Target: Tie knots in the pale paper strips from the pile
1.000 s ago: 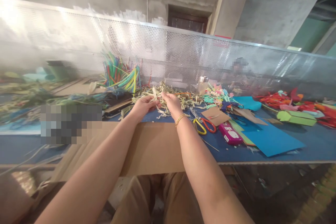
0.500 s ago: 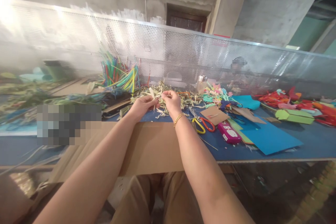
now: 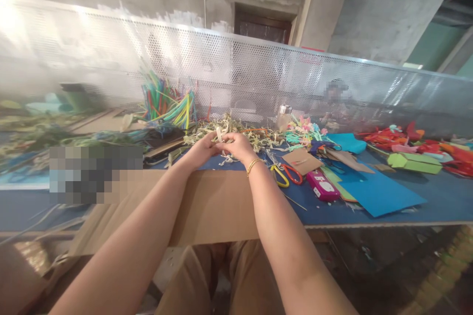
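Observation:
My left hand [image 3: 200, 151] and my right hand [image 3: 238, 146] meet above the near edge of a pile of pale green strips [image 3: 266, 139]. A small pale strip [image 3: 219, 134] sticks up between the fingers of both hands. My left fingers are closed on it. The right fingers are bent and pressed against the left ones, and what they hold is hidden. Below my forearms lies a brown cardboard sheet [image 3: 218, 206] along the table's front edge.
Right of my hands are yellow-handled scissors [image 3: 280, 177], red-handled scissors [image 3: 292, 174], a purple box [image 3: 322, 185] and blue sheets [image 3: 380, 191]. Colourful pipe cleaners [image 3: 168, 103] stand at the back left. A perforated metal screen [image 3: 251, 71] runs behind the table [image 3: 443, 202].
My right hand has come down and turned inward, closer to the left hand. The pale strip now stands more upright between the fingers.

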A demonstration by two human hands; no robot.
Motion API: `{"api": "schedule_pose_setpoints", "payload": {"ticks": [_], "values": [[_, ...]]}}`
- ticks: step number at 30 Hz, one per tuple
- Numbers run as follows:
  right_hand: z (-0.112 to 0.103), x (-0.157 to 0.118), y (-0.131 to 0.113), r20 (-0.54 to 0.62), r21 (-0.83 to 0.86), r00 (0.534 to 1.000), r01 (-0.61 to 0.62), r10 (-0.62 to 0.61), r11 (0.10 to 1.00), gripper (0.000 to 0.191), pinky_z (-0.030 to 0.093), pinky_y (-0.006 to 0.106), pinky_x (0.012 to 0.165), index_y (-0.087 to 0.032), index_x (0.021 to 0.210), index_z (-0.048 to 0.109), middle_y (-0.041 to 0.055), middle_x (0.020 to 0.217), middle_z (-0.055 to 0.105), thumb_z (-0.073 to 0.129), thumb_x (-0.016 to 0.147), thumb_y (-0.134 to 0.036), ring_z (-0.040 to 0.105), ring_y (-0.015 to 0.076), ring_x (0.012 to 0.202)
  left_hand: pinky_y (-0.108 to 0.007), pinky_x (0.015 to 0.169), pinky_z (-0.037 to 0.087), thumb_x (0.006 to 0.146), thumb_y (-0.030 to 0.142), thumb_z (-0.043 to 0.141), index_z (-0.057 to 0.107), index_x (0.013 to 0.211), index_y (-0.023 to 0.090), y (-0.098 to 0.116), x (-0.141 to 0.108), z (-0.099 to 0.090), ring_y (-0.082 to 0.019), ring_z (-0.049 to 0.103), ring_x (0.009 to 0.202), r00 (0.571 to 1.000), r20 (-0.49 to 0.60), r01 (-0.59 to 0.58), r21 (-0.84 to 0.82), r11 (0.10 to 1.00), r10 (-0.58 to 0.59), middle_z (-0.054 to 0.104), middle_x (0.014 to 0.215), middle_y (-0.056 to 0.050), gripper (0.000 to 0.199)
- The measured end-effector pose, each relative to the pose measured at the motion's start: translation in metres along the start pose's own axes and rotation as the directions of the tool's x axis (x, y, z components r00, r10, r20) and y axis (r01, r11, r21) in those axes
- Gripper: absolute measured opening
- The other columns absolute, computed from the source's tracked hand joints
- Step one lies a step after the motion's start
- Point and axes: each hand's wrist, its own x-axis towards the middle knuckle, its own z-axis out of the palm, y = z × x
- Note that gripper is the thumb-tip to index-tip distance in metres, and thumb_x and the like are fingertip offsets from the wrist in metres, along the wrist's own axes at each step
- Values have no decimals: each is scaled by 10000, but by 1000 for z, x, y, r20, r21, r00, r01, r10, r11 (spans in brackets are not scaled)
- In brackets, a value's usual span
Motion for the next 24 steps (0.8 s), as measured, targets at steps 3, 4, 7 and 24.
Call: {"api": "schedule_pose_setpoints", "payload": {"ticks": [3, 4, 7, 24], "values": [[-2, 0, 0, -18, -4, 999, 31, -31, 1000, 192, 416, 230, 550, -207, 713, 670, -45, 518, 592, 715, 664, -387, 532, 112, 502, -279, 663, 480, 655, 381, 744, 518, 1205, 153, 0, 0, -1, -177, 646, 705, 999, -33, -2, -9, 1000, 2, 699, 804, -54, 636], [-3, -1, -1, -54, -16, 998, 40, -41, 999, 190, 416, 227, 569, -205, 708, 665, -45, 547, 603, 710, 666, -385, 534, 108, 526, -291, 677, 485, 640, 387, 756, 533, 1192, 145, 0, 0, -2, -184, 649, 717, 998, -66, -1, -11, 1000, 0, 701, 812, -60, 642], [-6, -2, -5, -146, -59, 988, 34, -43, 998, 213, 409, 220, 609, -195, 697, 657, -42, 618, 618, 716, 648, -394, 529, 103, 583, -315, 708, 488, 638, 420, 755, 628, 1061, 132, 0, 1, -6, -199, 654, 757, 980, -200, -6, 33, 999, 13, 706, 829, -76, 528], [-12, 6, 4, -234, 70, 969, -62, 77, 996, 222, 373, 198, 527, -149, 664, 638, -41, 536, 543, 673, 679, -368, 440, 63, 487, -294, 667, 467, 571, 362, 787, 682, 756, 151, 1, 0, -16, -155, 601, 651, 903, -429, 8, 67, 998, 22, 662, 681, -29, 299]]}}
